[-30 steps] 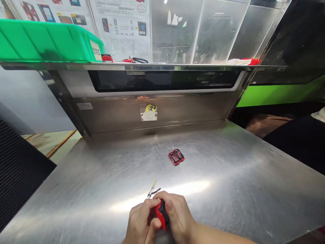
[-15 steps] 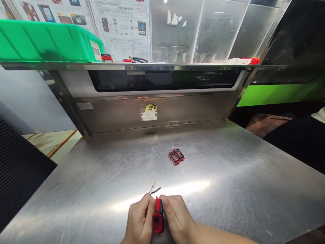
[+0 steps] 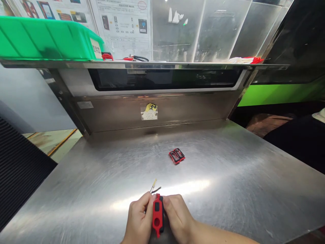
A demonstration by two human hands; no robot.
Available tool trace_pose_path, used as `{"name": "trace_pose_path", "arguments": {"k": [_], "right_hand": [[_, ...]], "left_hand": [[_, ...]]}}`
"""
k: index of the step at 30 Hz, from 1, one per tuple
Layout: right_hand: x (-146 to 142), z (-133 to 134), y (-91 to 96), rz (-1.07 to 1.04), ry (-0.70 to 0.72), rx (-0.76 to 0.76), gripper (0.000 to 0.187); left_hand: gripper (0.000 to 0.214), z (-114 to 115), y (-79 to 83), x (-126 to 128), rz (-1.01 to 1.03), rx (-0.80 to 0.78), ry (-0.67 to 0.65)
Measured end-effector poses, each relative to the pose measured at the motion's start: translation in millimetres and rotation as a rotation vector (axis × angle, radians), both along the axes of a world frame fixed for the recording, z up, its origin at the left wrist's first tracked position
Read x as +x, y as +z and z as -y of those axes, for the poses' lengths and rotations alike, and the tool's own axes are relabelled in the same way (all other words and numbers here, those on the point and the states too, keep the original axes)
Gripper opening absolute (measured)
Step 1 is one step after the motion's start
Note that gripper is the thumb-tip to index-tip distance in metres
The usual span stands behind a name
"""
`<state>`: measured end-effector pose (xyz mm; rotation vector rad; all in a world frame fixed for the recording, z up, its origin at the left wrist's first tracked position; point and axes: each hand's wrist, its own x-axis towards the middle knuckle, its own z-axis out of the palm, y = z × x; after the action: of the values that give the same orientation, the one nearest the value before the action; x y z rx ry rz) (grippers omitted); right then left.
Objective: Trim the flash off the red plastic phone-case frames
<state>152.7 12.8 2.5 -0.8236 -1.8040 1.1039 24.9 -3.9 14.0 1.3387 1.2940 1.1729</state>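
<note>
Together, the left hand (image 3: pixel 138 220) and right hand (image 3: pixel 178 218) grip a slim red-and-black plastic casing (image 3: pixel 157 214) between their fingers, its long side pointing away from the person, low over the front of the brushed steel surface (image 3: pixel 228 189). Thin metal tweezers (image 3: pixel 154 187) lie just beyond the fingertips. A pair of small red-and-black frames (image 3: pixel 176 156) rests farther back.

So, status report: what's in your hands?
Left hand, right hand: both gripping red-and-black part. Thin metal piece just beyond. Red frames farther back, apart.
</note>
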Motion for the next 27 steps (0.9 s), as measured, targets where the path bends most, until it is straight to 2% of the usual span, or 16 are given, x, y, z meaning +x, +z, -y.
{"name": "trace_pose_path", "arguments": {"k": [12, 15, 19, 21, 24, 27], "right_hand": [[1.1, 0.0, 0.4, 0.033, -0.033, -0.007, 0.060], [0.6, 0.5, -0.1, 0.053, -0.033, -0.003, 0.060], [0.4, -1.2, -1.1, 0.094, -0.065, 0.027, 0.059], [1.3, -3.4, -0.6, 0.134, -0.098, 0.081, 0.056], [4.6, -7.5, 2.5, 0.182, -0.239, 0.234, 0.049], [9.5, -11.4, 7.1, 0.121, -0.323, 0.412, 0.031]], "left_hand": [[0.044, -1.2, 5.6, 4.6, 0.045, -0.044, 0.011], [0.047, -2.8, 2.5, 4.3, 0.045, -0.049, 0.021], [0.047, -8.2, -2.8, 1.3, 0.086, -0.081, -0.050], [0.047, -10.9, -1.8, 0.2, 0.125, -0.112, -0.059], [0.047, -13.7, 3.1, -0.3, 0.181, -0.181, -0.027], [0.042, -16.3, 6.5, -0.5, 0.204, -0.251, 0.002]]}}
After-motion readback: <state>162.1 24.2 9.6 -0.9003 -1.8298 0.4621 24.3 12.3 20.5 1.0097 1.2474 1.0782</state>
